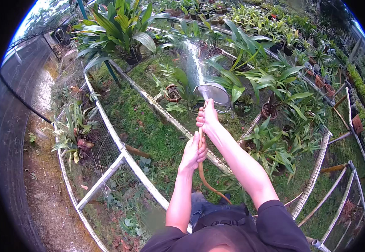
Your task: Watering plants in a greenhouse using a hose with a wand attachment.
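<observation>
Both bare hands grip an orange-brown garden hose [202, 176], one above the other. My left hand [195, 151] is closed round the hose lower down. Just above it, my right hand [206, 117] holds the hose near its outlet, against the rim of a round metal mesh strainer [215, 93]. A stream of water [195, 56] shoots forward from the outlet, past the strainer, towards potted plants. Whether my right fingers also hold the strainer is hard to tell. The hose hangs down towards my legs.
White-framed mesh benches [106, 121] curve along the left. A broad-leaved potted plant [122, 31] stands ahead on the left; a leafy plant in a clay pot [269, 110] is at right. Mossy ground [144, 126] lies between the frames. A dirt path [47, 189] runs at far left.
</observation>
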Demonstrator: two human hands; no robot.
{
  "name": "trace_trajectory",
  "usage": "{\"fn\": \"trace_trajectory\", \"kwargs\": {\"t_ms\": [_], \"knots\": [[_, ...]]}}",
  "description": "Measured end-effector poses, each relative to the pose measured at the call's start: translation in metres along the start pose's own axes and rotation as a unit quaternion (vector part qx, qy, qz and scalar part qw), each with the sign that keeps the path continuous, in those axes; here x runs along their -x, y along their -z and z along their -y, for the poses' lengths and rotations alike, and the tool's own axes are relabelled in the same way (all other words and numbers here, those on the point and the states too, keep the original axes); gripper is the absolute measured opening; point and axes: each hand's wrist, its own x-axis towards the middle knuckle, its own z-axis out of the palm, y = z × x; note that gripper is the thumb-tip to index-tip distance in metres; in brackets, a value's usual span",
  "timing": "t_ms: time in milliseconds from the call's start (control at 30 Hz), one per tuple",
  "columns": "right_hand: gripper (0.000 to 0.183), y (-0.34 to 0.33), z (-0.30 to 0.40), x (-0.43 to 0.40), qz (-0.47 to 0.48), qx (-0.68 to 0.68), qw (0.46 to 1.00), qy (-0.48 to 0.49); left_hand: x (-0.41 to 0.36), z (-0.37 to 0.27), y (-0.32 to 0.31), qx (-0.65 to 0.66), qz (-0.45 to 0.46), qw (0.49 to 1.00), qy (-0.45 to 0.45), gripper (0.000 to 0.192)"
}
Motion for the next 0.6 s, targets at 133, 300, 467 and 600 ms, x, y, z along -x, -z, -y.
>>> {"fn": "trace_trajectory", "kwargs": {"t_ms": [133, 300, 467, 600], "knots": [[0.053, -0.053, -0.044, -0.034, -0.037, -0.018, 0.999, 0.002, 0.003, -0.043, 0.058, 0.013, -0.021, 1.0, 0.003, 0.038], [0.052, -0.119, -0.084, -0.063, -0.108, -0.016, 0.994, 0.015, 0.003, -0.094, 0.123, 0.017, -0.009, 1.0, 0.003, 0.039], [0.049, -0.162, -0.121, -0.085, -0.181, -0.034, 0.981, 0.06, 0.001, -0.121, 0.176, 0.06, -0.02, 0.998, 0.015, 0.038], [0.049, -0.182, -0.147, -0.093, -0.234, -0.007, 0.969, 0.075, 0.007, -0.129, 0.203, 0.086, -0.011, 0.996, 0.011, 0.039]]}}
